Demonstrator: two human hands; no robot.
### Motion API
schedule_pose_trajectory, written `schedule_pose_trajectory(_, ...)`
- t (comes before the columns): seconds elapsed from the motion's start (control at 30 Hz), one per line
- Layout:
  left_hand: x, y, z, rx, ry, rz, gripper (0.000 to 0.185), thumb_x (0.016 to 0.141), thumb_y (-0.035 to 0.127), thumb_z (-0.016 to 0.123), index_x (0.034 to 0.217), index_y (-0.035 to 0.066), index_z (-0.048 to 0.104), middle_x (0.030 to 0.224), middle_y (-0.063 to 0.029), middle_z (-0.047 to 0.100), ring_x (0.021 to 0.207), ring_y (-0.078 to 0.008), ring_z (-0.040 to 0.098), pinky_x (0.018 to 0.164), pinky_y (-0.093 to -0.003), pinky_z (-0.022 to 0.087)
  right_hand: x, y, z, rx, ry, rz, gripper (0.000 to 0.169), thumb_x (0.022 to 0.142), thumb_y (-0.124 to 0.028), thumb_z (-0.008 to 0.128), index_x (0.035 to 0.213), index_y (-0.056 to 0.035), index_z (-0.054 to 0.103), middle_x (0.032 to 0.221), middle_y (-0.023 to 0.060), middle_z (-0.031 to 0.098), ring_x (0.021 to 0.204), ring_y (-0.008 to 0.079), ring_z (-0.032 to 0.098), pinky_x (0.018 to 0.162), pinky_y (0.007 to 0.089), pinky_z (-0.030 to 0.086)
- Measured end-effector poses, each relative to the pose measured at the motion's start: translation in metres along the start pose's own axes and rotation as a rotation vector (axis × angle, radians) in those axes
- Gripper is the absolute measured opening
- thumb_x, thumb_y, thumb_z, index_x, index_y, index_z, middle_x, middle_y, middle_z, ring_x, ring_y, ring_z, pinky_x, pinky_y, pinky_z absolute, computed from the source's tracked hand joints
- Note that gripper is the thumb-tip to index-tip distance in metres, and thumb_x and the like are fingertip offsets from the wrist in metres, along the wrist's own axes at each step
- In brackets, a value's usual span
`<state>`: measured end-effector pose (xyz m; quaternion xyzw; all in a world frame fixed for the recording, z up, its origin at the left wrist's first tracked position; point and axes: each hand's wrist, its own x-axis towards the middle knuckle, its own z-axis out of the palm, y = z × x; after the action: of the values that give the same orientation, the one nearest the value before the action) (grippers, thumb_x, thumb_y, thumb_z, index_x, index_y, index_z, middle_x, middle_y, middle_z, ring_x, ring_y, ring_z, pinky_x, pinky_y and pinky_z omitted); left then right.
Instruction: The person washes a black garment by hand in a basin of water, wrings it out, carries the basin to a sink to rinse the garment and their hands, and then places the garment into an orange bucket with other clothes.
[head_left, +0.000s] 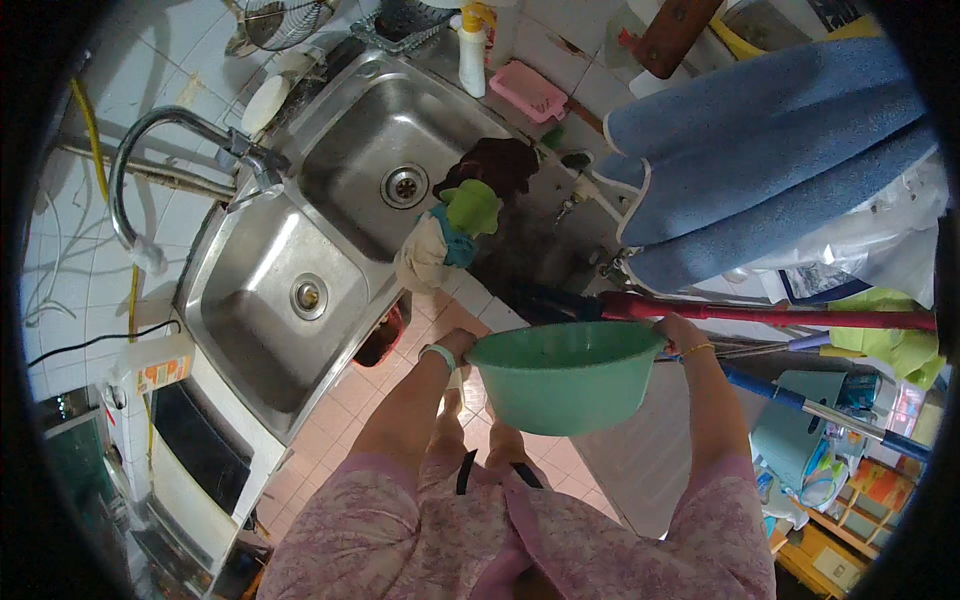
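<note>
A green plastic basin (562, 394) is held up in front of my body, tilted so that its outer side faces me. My left hand (455, 346) grips its rim on the left. On the opposite side my right hand (675, 334) holds the rim. Only part of the inside shows, so I cannot tell whether anything lies in it. Beyond the basin, a light green cloth (471, 207), a dark maroon cloth (491, 169) and a beige cloth (421, 255) hang over the right edge of a double-bowl stainless steel sink (330, 255).
A curved faucet (172, 116) stands left of the sink. Blue towels (757, 157) hang at the upper right, above a red pole (765, 311). At the sink's back are a white bottle (472, 60) and a pink plastic tray (529, 90). A jug (154, 364) stands at left.
</note>
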<state>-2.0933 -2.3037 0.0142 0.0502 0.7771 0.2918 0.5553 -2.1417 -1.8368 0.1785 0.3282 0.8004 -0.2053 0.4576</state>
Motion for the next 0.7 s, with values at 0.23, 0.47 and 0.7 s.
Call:
schedule_pose_trajectory(0.23, -0.125, 0.051, -0.014, -0.888, 0.577, 0.005, 0.040, 0.090, 0.017, 0.056, 0.125, 0.000, 0.063, 0.089, -0.0147, 0.070, 0.070, -0.0229, 0.068, 0.060, -0.0373, 0.055, -0.046, 0.037, -0.017, 0.386, -0.044, -0.361, 0.031, 0.093, -0.025, 0.057, 0.095, 0.0035, 0.069, 0.077, 0.0123, 0.068, 0.066, 0.0211, 0.065, 0.057, 0.0335, 0.051)
schedule_pose_trajectory(0.47, -0.322, 0.110, -0.041, -1.021, 0.836, 0.402, 0.061, 0.091, 0.008, 0.057, 0.147, -0.008, 0.038, 0.117, -0.0109, 0.066, 0.096, -0.0152, 0.063, 0.085, -0.0283, 0.050, -0.167, -0.035, -0.041, 0.820, -0.190, -0.505, 0.036, 0.094, -0.024, 0.059, 0.118, 0.0021, 0.064, 0.110, 0.0096, 0.068, 0.092, 0.0177, 0.066, 0.076, 0.0320, 0.054)
schedule_pose_trajectory(0.7, -0.425, 0.046, -0.037, -1.103, 1.298, 0.409, 0.050, 0.094, 0.008, 0.057, 0.141, -0.007, 0.047, 0.114, -0.0126, 0.068, 0.099, -0.0152, 0.064, 0.085, -0.0276, 0.051, -0.241, -0.159, 0.002, 0.711, -0.194, -0.777, 0.036, 0.096, -0.028, 0.058, 0.119, -0.0003, 0.063, 0.108, 0.0079, 0.068, 0.096, 0.0174, 0.063, 0.083, 0.0331, 0.052)
